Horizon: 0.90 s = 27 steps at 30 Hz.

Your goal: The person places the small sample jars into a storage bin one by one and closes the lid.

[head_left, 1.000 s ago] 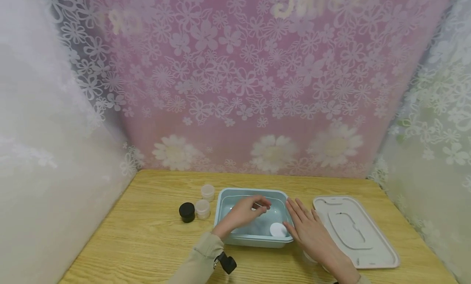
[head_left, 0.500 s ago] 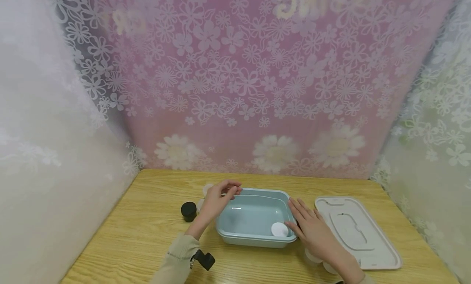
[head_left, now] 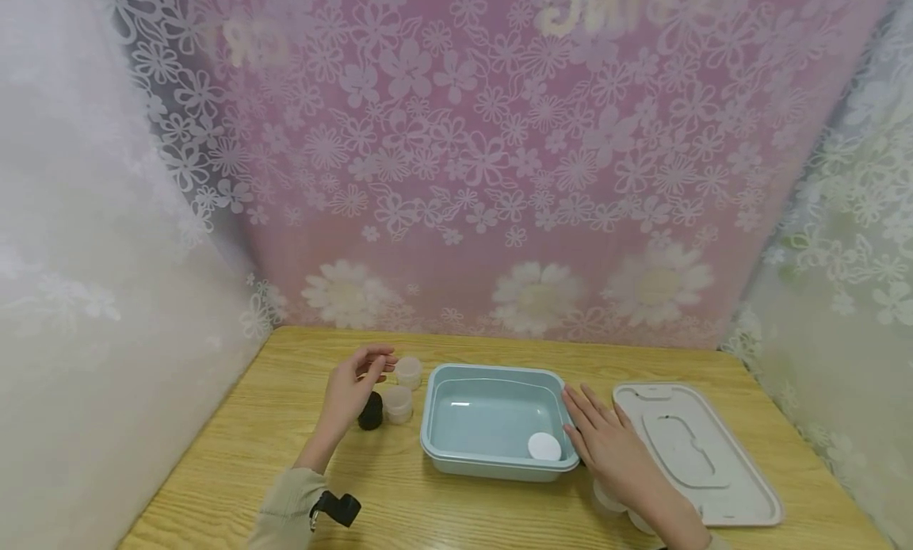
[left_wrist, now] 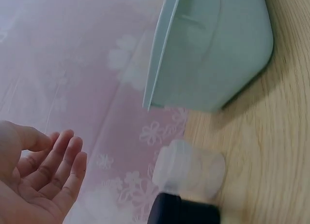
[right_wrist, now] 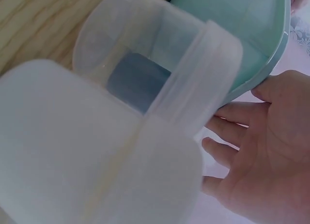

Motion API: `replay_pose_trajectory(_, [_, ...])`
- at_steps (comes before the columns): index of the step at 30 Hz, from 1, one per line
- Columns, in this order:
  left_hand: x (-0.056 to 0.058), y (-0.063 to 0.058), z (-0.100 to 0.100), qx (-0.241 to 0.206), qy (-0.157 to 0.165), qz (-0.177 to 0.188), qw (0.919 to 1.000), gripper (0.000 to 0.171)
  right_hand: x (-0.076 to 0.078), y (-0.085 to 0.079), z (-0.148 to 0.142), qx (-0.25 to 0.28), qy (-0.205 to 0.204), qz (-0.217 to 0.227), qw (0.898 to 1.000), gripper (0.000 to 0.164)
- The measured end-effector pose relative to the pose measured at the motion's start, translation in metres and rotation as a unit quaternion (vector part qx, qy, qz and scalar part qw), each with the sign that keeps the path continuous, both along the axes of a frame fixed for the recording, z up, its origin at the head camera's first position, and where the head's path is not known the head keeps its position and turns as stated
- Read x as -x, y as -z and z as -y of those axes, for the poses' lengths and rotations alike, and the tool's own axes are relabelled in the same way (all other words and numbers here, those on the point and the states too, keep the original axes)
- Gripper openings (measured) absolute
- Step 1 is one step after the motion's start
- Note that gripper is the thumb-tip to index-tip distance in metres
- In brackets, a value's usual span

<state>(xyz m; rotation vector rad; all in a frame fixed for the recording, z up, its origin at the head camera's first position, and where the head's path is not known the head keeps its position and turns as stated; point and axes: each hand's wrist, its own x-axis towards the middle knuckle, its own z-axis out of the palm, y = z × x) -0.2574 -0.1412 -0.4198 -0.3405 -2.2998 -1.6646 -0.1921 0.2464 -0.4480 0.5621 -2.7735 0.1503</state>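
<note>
My left hand (head_left: 354,390) hovers over the small jars at the left of the table, fingers loosely bent and holding nothing; the left wrist view shows its palm side. Below it stand a black-lidded jar (head_left: 370,412) and two clear jars, a nearer one (head_left: 397,404) and a farther one (head_left: 409,372). My right hand (head_left: 606,443) lies with straight fingers against the right rim of the pale blue plastic tub (head_left: 492,468). In the right wrist view its thumb and fingertips meet that rim. A round white lid-like disc (head_left: 544,447) sits in the tub's near right corner.
A whitish tub lid (head_left: 738,498) lies on the table to the right. Under my right wrist stand more translucent jars, a near one (right_wrist: 97,151) and one (right_wrist: 131,30) with something dark showing through it. A flowered pink curtain (head_left: 456,296) hangs behind the wooden table (head_left: 235,455).
My left hand has moved left from inside the tub, across its rim, to over the jars, with nothing in its fingers. The right hand has stayed at the tub's right rim.
</note>
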Motion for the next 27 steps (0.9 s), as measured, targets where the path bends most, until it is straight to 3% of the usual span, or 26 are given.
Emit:
replay_pose_trajectory(6, [0.005, 0.014, 0.026, -0.005, -0.019, -0.016, 0.9997, 0.027, 0.001, 0.002, 0.000, 0.002, 0.001, 0.002, 1.000, 0.056])
replay_pose_trajectory(14, [0.008, 0.033, 0.046, 0.005, -0.041, 0.024, 0.9989, 0.028, 0.002, 0.001, -0.001, -0.007, -0.003, 0.000, 1.000, 0.057])
replay_pose_trajectory(21, [0.009, 0.053, 0.057, 0.064, 0.007, 0.089, 0.9940, 0.054, 0.004, 0.001, -0.003, -0.009, -0.006, -0.002, 1.000, 0.057])
replay_pose_trajectory(27, [0.006, 0.060, 0.059, 0.096, 0.035, 0.121, 0.9874, 0.067, 0.007, 0.003, -0.004, -0.010, -0.007, 0.002, 1.000, 0.057])
